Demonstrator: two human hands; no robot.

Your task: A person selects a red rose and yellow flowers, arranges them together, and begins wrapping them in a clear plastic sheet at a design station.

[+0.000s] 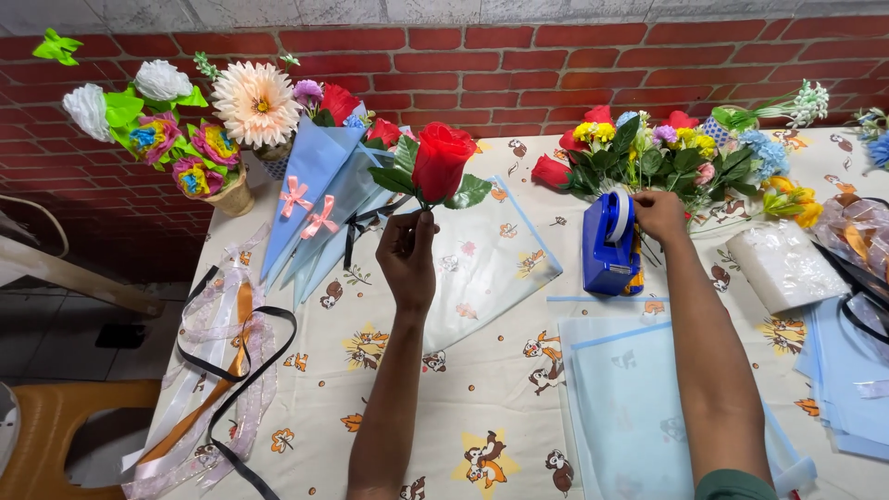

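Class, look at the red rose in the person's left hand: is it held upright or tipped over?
Upright. The left hand grips the red rose by its stem, bloom pointing up above the fingers.

The scene is brightly and evenly lit, with soft light that seems to fall from above and leaves only faint, short shadows under the forearms on the surface (444, 398). Colours are saturated and nothing is blown out, though the clear wrapping (852, 231) at the right edge shows small glints. Focus is sharp across the middle, from the red rose (441, 159) to the brick wall (556, 65). The wide lens bends the mortar lines of the wall and stretches things near the edges, and the lower left corner beside the surface lies in dimmer shade.
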